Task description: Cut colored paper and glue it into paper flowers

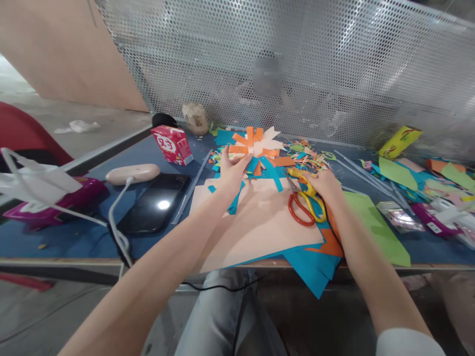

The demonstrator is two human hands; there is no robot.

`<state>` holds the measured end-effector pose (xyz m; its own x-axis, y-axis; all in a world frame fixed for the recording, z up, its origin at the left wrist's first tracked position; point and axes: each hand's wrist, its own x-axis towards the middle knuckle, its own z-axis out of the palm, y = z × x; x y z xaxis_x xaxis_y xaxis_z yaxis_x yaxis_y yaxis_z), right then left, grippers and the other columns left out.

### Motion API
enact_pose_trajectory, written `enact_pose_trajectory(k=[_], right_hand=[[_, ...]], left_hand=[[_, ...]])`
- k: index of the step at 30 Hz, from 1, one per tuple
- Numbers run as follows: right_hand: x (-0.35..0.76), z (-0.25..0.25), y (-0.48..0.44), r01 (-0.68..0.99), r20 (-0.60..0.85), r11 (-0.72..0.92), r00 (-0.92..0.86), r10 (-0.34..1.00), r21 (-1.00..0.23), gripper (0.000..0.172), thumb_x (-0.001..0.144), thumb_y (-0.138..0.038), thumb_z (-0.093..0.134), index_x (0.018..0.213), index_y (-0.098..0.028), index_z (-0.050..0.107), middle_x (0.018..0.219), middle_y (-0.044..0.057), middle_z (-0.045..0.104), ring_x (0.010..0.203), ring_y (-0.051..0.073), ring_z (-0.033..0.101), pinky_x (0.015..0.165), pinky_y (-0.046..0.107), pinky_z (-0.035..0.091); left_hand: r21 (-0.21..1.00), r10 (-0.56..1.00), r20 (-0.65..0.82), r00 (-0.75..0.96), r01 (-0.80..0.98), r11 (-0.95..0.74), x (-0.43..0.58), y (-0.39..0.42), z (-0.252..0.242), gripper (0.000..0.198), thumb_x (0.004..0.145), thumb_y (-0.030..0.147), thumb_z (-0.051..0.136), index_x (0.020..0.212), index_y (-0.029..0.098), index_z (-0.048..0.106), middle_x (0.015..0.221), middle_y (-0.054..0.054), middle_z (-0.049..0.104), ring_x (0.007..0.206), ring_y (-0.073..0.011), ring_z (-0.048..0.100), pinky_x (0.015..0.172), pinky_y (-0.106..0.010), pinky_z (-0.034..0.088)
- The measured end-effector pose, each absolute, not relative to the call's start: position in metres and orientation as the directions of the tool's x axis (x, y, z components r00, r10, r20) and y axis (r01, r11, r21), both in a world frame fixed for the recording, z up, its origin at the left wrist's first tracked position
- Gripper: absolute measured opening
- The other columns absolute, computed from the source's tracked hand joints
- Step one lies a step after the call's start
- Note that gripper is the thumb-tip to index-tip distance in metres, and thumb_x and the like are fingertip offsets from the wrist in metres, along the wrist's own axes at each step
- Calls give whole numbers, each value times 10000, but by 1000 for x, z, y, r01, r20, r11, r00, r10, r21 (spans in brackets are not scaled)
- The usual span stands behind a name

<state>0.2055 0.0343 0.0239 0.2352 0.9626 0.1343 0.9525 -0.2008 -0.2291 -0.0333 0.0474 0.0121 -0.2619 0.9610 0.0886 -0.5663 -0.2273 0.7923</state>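
Note:
My left hand (234, 169) has its fingers apart at the near left edge of an orange paper flower (241, 149), which lies beside a pale paper cutout (271, 142). My right hand (323, 184) is closed around something yellow (297, 173), above scissors with red and yellow handles (301, 217). Blue paper strips (273, 174) lie between the hands. Below them are pale paper sheets (256, 227), with blue paper (311, 269) and orange paper (329, 243) showing from underneath.
A phone (154, 205), a white cabled device (132, 174) and a red box (172, 144) stand or lie at left. Green paper (374, 227), more scraps (399, 174) and a yellow box (400, 142) are at right. A perforated metal panel (222, 54) rises behind.

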Motion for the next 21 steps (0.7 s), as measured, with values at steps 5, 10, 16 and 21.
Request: enact_pose_trajectory(k=[5,10,16,21], right_hand=[[202,25,35,977,84,-196,203,976,-87,634,718,-652,476,930,-85,662,943,231,662,922,323,630,721,375,471],[203,22,37,985,150,-170,174,973,-40,423,799,-462,497,925,-92,658,930,216,666,920,299,634,724,346,470],[188,31,19,931,566,365,-309,764,16,392,814,-352,528,1162,-173,525,1085,129,620,966,249,601,740,336,485],[169,29,7,645,604,748,-661,445,154,257,871,-330,454,1064,-228,590,1006,77,625,905,182,600,736,294,491]], left_hand=[[810,958,131,-257,-529,-253,-33,48,9,749,622,105,670,1285,226,343,589,86,630,481,-65,580,557,-202,494],[802,965,134,-225,-547,-239,-32,46,10,521,587,122,690,1055,213,480,634,61,644,493,-67,580,566,-221,508],[797,994,56,-96,-595,-102,-31,40,14,382,518,117,725,806,178,482,634,34,620,544,-97,605,581,-250,523],[847,994,100,-39,-521,-106,-31,40,10,467,551,151,735,953,174,498,611,45,594,502,-81,573,528,-216,469]])
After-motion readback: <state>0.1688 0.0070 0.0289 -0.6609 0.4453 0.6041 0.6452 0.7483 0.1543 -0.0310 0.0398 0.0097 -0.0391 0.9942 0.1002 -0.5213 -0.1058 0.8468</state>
